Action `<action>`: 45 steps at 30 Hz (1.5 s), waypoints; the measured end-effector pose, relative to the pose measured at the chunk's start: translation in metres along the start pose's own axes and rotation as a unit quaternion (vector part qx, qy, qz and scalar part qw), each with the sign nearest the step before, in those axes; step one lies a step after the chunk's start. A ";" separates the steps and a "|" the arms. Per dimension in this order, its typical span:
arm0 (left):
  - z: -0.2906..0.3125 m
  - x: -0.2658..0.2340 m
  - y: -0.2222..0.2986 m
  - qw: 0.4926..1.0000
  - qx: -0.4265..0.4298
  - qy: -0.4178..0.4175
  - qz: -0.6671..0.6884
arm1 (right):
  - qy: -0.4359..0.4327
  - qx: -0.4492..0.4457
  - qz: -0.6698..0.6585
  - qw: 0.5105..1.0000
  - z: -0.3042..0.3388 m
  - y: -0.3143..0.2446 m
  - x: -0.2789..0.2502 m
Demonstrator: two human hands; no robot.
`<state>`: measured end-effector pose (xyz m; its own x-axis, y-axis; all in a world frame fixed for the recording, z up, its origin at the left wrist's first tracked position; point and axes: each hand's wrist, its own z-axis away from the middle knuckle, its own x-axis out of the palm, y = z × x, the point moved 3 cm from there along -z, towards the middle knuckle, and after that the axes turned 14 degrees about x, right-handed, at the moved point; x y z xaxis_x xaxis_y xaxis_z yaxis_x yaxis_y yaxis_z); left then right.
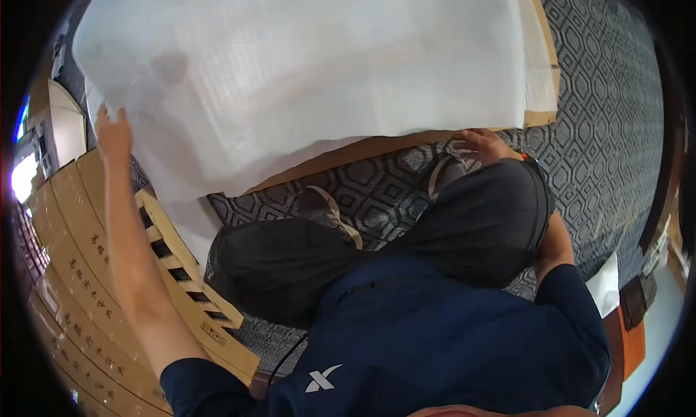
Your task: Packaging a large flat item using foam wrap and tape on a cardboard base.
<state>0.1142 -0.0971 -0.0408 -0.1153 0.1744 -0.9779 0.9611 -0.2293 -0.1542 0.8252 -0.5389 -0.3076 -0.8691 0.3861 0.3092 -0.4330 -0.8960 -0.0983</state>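
Note:
A large white translucent sheet, which looks like packing foam, lies over brown cardboard. At the sheet's left edge is my left hand, arm stretched out. It is closed on that edge, with the thumb and a finger showing and the other fingers hidden. My right hand rests by the near right edge of the sheet and cardboard, beside my knee. Its fingers are apart and hold nothing. The sheet's near left corner hangs past the cardboard toward my left knee.
Large brown cartons stand along the left, with a slatted pale wooden piece beside them. Grey patterned carpet covers the floor. My shoes stand close to the cardboard's near edge. A white scrap lies at lower right.

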 end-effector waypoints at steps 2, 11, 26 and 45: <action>0.038 -0.029 0.098 0.993 0.105 0.057 -0.009 | -0.045 -0.007 0.014 0.999 -0.003 0.000 -0.014; 0.125 -0.052 0.323 0.864 0.459 -0.022 0.205 | -0.030 0.018 0.205 0.978 0.077 -0.060 0.038; 0.127 -0.008 0.223 0.885 0.115 -0.186 0.410 | -0.091 -0.376 -0.148 0.910 0.123 -0.101 -0.084; 0.036 -0.156 0.047 0.797 -0.053 0.103 0.593 | 0.092 -0.563 -0.155 0.807 0.300 -0.251 0.015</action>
<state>0.1683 -0.1699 0.0990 0.9232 0.0513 -0.3810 0.3800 -0.2708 0.8844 0.9930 -0.3738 0.0049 -0.6540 0.6716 0.3482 -0.4891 -0.0242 -0.8719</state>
